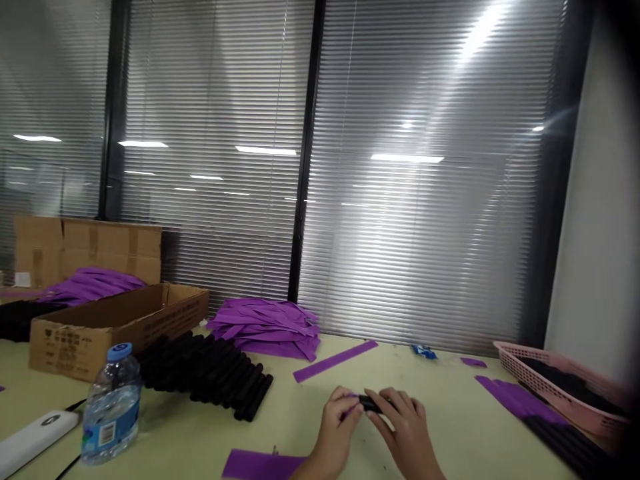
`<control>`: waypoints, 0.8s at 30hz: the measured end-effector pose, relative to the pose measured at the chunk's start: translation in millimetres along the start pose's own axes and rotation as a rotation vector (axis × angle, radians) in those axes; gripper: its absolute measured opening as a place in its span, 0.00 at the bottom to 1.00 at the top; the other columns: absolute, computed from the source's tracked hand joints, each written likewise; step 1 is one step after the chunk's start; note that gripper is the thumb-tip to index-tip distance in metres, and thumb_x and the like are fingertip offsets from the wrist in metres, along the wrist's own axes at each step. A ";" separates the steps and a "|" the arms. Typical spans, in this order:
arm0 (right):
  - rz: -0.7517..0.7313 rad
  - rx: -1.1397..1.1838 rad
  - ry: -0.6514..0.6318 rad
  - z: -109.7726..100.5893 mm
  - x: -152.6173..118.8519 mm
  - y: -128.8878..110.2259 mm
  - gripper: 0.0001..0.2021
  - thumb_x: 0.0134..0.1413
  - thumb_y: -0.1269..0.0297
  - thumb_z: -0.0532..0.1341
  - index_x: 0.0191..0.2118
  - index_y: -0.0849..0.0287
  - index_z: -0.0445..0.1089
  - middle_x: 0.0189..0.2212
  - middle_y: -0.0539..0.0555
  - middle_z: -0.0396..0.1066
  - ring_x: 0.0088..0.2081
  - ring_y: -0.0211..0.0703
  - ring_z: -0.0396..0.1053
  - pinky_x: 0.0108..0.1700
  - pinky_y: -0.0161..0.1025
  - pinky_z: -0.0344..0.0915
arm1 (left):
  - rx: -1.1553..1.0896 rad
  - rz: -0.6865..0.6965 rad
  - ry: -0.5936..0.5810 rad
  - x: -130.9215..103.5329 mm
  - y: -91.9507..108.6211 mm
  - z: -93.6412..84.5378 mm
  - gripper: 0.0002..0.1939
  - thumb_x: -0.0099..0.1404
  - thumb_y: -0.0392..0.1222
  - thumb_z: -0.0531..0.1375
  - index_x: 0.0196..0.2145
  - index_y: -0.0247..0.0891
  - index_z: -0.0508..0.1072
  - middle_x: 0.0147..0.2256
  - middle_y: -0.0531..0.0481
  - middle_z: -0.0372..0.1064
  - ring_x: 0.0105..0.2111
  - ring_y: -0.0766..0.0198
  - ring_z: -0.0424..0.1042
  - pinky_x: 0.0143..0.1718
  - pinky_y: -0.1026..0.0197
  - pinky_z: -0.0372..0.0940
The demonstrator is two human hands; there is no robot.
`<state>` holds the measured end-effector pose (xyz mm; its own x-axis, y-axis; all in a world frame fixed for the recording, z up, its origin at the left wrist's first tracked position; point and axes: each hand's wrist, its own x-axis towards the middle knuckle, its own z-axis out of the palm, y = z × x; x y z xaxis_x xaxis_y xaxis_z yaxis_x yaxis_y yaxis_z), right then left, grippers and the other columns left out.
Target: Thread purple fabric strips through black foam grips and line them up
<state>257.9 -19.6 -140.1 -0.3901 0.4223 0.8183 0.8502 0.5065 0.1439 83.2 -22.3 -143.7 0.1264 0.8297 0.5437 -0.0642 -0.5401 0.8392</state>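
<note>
A short black tube (371, 403) is held between my two hands above the table. My left hand (336, 427) pinches a bit of purple strip (349, 408) at the tube's left end. The fingers of my right hand (403, 423) are closed round the right part of the tube, hiding much of it. One purple strip (335, 361) lies on the table beyond my hands, and another (263, 465) lies near the front edge, partly behind my left forearm.
Black tubes (215, 373) are piled left of my hands, with purple strips (270, 327) heaped behind. Further left are a water bottle (113, 407), cardboard box (70, 350) and white device (37, 440). A pink basket (590, 417) and purple-ended black tubes (565, 443) are at right.
</note>
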 end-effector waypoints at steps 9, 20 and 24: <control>-0.115 0.042 0.006 -42.6 105.1 18.9 0.15 0.65 0.54 0.50 0.49 0.48 0.71 0.36 0.54 0.71 0.38 0.45 0.64 0.40 0.43 0.50 | 0.005 0.131 0.065 59.6 51.0 1.0 0.24 0.65 0.57 0.54 0.19 0.37 0.63 0.26 0.52 0.55 0.27 0.66 0.58 0.28 0.64 0.54; -0.105 0.099 0.071 -66.9 131.1 52.6 0.18 0.65 0.54 0.50 0.58 0.45 0.62 0.39 0.54 0.71 0.39 0.46 0.65 0.40 0.45 0.53 | 0.161 0.202 -0.186 100.5 115.0 2.9 0.17 0.64 0.54 0.57 0.28 0.38 0.72 0.31 0.48 0.60 0.31 0.62 0.59 0.32 0.61 0.56; -0.075 0.134 0.079 -76.7 131.2 54.8 0.19 0.62 0.55 0.54 0.58 0.45 0.61 0.42 0.54 0.70 0.44 0.49 0.66 0.43 0.46 0.57 | 0.194 0.167 -0.309 104.3 139.2 -7.2 0.20 0.59 0.61 0.59 0.31 0.39 0.73 0.31 0.49 0.60 0.32 0.62 0.60 0.34 0.60 0.58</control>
<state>280.5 6.0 17.8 -0.4167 0.3215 0.8503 0.7629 0.6323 0.1348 80.4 -9.9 30.0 0.4238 0.6626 0.6176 0.0749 -0.7052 0.7051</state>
